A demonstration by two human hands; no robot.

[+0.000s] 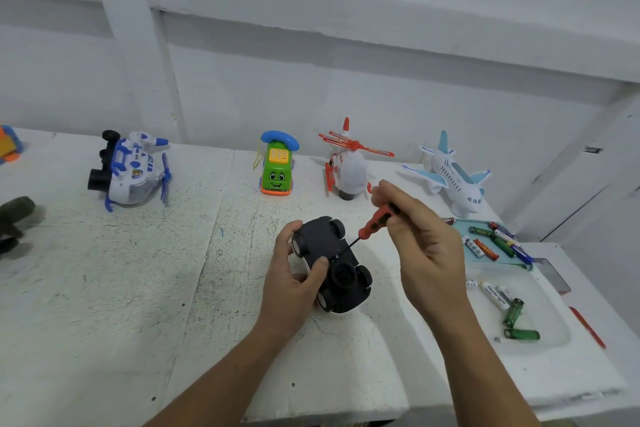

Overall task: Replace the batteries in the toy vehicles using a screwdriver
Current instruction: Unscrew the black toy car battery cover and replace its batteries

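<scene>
Left hand [294,284] grips the upturned toy car [318,236] over the rough white table [138,270] - smooth black underside, round wheels. Right hand [422,243] pinches the screwdriver [375,220] by its red-and-black handle, thin tip on the underside. Cylindrical batteries [491,241] lie on a teal tray [462,227] at right.

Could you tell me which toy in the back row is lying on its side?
The blue-and-white plastic helicopter, left of the green phone car; its black wheels face sideways; the car, red-and-white helicopter and white airplane stand upright.
</scene>
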